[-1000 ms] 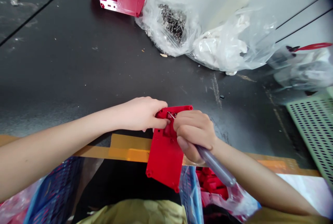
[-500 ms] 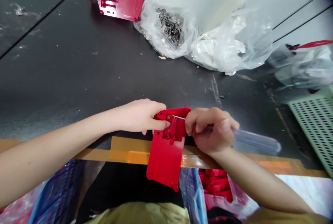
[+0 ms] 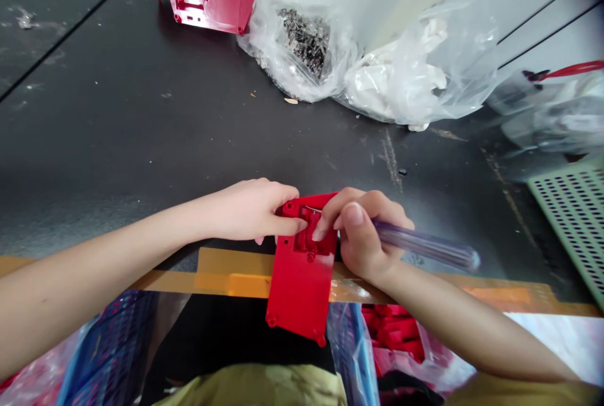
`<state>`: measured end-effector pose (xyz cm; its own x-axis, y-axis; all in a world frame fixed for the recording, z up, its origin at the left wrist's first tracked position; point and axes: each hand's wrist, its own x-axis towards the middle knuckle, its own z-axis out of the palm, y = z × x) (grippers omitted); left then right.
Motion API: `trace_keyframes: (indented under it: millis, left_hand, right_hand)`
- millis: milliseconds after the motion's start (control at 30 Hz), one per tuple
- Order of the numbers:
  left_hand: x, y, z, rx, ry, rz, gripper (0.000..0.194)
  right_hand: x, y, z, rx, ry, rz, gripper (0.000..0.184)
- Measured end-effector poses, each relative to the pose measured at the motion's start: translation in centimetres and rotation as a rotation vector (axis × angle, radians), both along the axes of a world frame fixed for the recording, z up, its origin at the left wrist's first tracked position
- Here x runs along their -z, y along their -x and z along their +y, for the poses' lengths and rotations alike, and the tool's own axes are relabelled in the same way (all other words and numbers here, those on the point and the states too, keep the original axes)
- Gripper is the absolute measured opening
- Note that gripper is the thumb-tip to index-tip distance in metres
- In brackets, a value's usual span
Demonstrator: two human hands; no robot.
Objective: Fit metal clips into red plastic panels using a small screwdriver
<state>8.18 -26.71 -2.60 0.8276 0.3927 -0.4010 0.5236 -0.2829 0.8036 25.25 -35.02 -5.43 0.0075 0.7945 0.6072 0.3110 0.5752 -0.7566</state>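
A flat red plastic panel [image 3: 299,286] hangs over the near edge of the dark table [image 3: 141,123]. My left hand [image 3: 257,209] is closed on the panel's top left corner, thumb and fingers pinching it. My right hand [image 3: 363,233] grips a screwdriver with a clear purple handle [image 3: 427,247], which points out to the right. Its thin metal shaft reaches into the raised fitting at the top of the panel, with my right fingertips resting on that fitting.
A second red panel [image 3: 207,0] lies at the far edge. Beside it are a clear bag of small metal parts [image 3: 304,41] and crumpled plastic bags [image 3: 415,72]. A green perforated basket [image 3: 573,211] stands at right. More red parts [image 3: 394,337] sit in a bag below the edge.
My right hand swung the screwdriver handle from pointing down toward me to pointing out right, then shifted slightly back onto the fitting. The left hand and panel stayed put.
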Motion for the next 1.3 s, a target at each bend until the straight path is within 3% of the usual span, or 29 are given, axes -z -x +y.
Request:
trace_keyframes:
  millis: [167,300,633,1033,1300]
  left_hand:
    - [-0.2,-0.1,0.0,-0.009,-0.009,0.007,0.024]
    - [0.1,-0.1,0.1,-0.018,-0.008,-0.037,0.025]
    - [0.7,0.1,0.1,-0.02,0.025,-0.096,0.025]
    - [0.1,0.1,0.1,-0.011,0.042,-0.074,0.022]
    - [0.4,0.0,0.0,-0.008,0.023,-0.048,0.022]
  right_hand:
    - [-0.6,-0.2,-0.5,0.055,-0.087,-0.254,0.03]
    - [-0.9,-0.6,-0.3,-0.018,-0.234,-0.476,0.031]
    - [-0.3,-0.8,0.2,-0.023,-0.435,-0.595,0.03]
    - [-0.4,-0.2,-0.1,0.047,-0.352,-0.527,0.033]
    - [0.2,-0.1,-0.4,0.146,-0.151,-0.263,0.036]
